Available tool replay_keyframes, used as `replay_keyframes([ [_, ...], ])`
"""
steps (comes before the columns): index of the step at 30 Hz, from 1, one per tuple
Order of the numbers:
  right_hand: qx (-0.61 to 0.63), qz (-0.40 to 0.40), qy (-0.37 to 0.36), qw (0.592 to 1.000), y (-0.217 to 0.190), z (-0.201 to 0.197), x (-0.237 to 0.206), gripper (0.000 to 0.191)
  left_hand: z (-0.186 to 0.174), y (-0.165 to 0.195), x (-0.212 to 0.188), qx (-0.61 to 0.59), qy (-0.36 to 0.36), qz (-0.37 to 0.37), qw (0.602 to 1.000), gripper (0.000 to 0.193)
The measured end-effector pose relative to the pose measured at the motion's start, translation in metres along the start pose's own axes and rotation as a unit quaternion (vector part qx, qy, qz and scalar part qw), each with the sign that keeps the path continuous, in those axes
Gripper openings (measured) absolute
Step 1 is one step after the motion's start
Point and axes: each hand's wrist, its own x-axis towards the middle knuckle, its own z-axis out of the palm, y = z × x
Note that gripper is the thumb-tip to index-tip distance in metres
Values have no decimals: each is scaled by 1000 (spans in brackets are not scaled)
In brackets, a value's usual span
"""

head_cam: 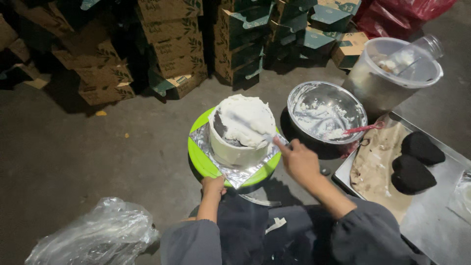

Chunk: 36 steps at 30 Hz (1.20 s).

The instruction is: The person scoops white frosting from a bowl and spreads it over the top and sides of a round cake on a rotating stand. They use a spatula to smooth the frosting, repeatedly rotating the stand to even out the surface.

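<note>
Concrete floor [73, 147], dim. I see cake [240, 130] mid-frame on green turntable [198, 157]; right hand [299, 159] closed on spatula [245, 122], left hand [213, 186] pinching turntable's edge. Risk: uneven pressure could tear cream off. Brown-green cartons [171, 44] stacked upper frame; red bags [412, 12] upper right.

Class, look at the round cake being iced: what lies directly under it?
Under the cake lies a crumpled silver foil sheet, which rests on a bright green round turntable. The cake covers the middle of both, and whatever supports the turntable is hidden.
</note>
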Motion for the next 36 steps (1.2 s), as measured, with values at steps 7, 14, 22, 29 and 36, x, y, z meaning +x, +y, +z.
replay_keyframes([
  [7, 106, 100, -76, 986, 1, 2, 28, 42, 11, -13, 5, -14, -154, -81, 985, 45],
  [14, 365, 2, -64, 929, 3, -1, 24, 39, 5, -5, 6, 38, -89, -137, 986, 70],
  [22, 270, 53, -49, 960, 70, 9, 71, 39, -3, 7, 21, 42, 137, 55, 988, 63],
  [29, 333, 200, -165, 907, 47, 25, 44, 41, 7, -6, 9, -65, -77, -60, 993, 45],
  [36, 171, 78, -108, 976, -4, 2, 52, 43, 1, -3, 6, -40, 51, -27, 998, 38],
])
